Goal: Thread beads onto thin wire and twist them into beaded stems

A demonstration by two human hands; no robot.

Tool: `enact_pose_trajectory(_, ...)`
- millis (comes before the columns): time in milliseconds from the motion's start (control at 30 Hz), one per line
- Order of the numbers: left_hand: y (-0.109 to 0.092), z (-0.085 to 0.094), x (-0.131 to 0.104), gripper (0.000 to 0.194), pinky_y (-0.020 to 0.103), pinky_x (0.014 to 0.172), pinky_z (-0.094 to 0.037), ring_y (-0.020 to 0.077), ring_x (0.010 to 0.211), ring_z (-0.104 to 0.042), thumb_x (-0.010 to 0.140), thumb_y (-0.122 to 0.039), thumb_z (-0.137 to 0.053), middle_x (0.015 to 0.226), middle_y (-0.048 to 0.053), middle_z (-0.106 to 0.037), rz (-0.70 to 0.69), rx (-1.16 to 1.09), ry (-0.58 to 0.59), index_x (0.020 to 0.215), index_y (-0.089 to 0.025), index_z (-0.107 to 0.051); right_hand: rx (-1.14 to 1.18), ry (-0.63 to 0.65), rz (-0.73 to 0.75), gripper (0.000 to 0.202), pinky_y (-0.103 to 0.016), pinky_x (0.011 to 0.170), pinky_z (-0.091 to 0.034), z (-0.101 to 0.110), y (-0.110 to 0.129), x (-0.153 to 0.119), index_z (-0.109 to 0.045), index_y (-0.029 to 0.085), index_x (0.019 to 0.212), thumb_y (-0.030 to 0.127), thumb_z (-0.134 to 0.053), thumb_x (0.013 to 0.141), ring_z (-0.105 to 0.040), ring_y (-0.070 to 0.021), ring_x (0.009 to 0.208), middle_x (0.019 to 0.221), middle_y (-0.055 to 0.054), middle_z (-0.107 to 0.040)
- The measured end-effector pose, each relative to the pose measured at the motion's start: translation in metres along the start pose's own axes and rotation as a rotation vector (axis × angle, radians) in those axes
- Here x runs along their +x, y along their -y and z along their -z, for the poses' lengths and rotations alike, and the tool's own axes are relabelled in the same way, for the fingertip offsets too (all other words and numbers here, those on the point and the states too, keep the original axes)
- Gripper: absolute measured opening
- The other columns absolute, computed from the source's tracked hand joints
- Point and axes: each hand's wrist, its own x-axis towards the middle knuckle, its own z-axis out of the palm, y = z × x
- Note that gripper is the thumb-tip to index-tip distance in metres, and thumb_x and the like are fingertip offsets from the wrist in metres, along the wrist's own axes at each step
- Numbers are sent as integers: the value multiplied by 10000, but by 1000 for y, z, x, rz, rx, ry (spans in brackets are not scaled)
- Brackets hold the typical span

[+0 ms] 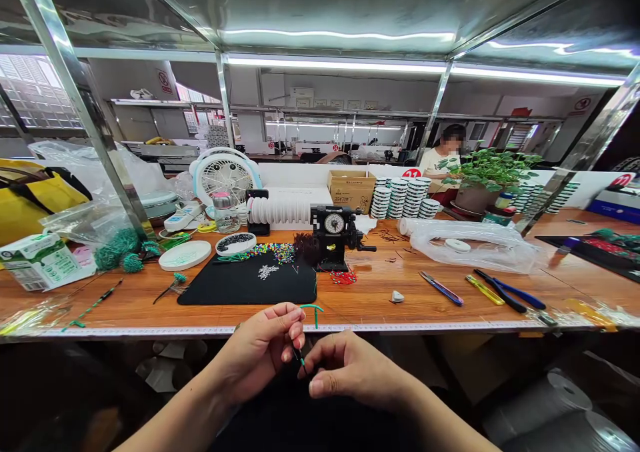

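Note:
My left hand [270,345] is closed in a pinch on a thin dark strand [301,359] that has small green parts. A green piece [315,309] sticks out above its fingertips, over the table's front edge. Close on the right, my right hand [340,365] curls round the lower part of the strand, its thumb and forefinger apart; whether it touches the strand cannot be made out. Beyond the hands lies a black mat [240,285] bearing colourful beads [283,253] and a pile of silvery beads [268,272].
Behind the mat stand a black hand-cranked machine [335,232] and a fan [225,175]. Pliers [510,292], a yellow-handled tool [484,290] and pink-blue snips [442,289] lie at right. A white dish [185,255] is left. A person [443,159] sits beyond.

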Motion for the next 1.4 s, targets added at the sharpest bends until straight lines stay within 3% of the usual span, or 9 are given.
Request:
enact_pose_trajectory(200, 8, 8, -2, 85, 131, 465, -426, 97, 652, -586, 779, -167, -656, 678, 17, -572, 2, -21, -91, 760, -112, -594, -8, -103, -44, 239, -220, 511, -243, -5, -7, -2, -686, 113, 711, 342, -741, 678, -344, -67, 527, 560, 31, -501)
enact_pose_trajectory(367, 12, 17, -4, 125, 175, 475, -480, 133, 641, -620, 843, -223, -574, 789, 108, -649, 164, 110, 23, 785, -113, -555, 15, -113, -64, 240, -223, 497, -216, -2, 2, -8, -660, 103, 681, 330, -737, 690, -328, -60, 514, 551, 32, -492)
enact_pose_trajectory(467, 13, 17, -6, 128, 179, 452, -479, 160, 646, -646, 834, -236, -581, 770, 104, -651, 222, 159, 116, 804, -113, -564, 58, -99, -33, 241, -217, 524, -251, -3, 7, -10, -649, 101, 689, 330, -724, 707, -394, -69, 557, 626, -2, -568)
enact_pose_trajectory(567, 13, 16, -8, 125, 160, 463, -476, 154, 627, -657, 762, -191, -662, 741, 94, -660, 272, 202, 184, 812, -101, -591, 101, -90, -25, 240, -208, 502, -248, -3, 9, -11, -631, 106, 676, 328, -714, 713, -372, -55, 510, 586, 15, -546)
enact_pose_trajectory(700, 15, 17, -11, 154, 162, 444, -477, 138, 541, -644, 677, -165, -727, 649, 74, -668, 310, 233, 151, 751, -107, -605, 131, -96, -58, 241, -201, 456, -210, -1, 6, -10, -608, 110, 669, 322, -717, 707, -327, -44, 470, 572, 22, -526)
enact_pose_trajectory(933, 15, 16, -12, 113, 163, 414, -482, 146, 521, -650, 678, -171, -711, 614, 72, -670, 349, 255, 184, 720, -103, -631, 119, -34, -101, 217, -210, 417, -165, 3, 1, -11, -609, 117, 676, 305, -710, 717, -296, -48, 444, 523, 36, -479)
enact_pose_trajectory(1400, 14, 16, -12, 98, 156, 400, -483, 132, 494, -638, 681, -168, -696, 598, 61, -667, 359, 278, 200, 720, -109, -628, 172, -41, -108, 199, -199, 411, -181, 5, 2, -12, -605, 110, 654, 267, -726, 668, -320, -37, 435, 565, 19, -564)
